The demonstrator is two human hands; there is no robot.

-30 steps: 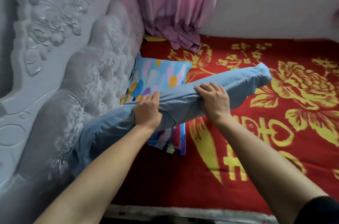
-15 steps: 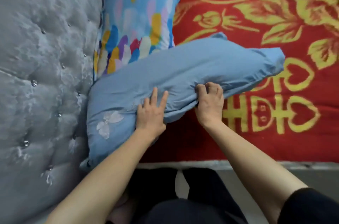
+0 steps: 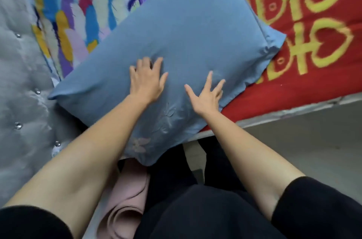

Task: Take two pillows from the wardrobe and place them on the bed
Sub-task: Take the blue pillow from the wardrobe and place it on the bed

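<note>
A plain blue pillow with pale embroidered flowers lies flat on the bed's red and yellow blanket, one corner hanging over the bed's near edge. It partly covers a colourful feather-print pillow that rests against the headboard. My left hand lies palm down on the blue pillow with fingers spread. My right hand is beside it, also flat on the pillow with fingers apart. Neither hand grips the fabric.
A grey tufted headboard with studs fills the left side. The bed's grey edge runs along the right, with grey floor below it. A rolled pink mat stands by my dark-clothed legs.
Both hands have let go of the blue pillow's edge and now rest open on top of it. The pillow has dropped flat onto the bed, and my view has tilted further down.
</note>
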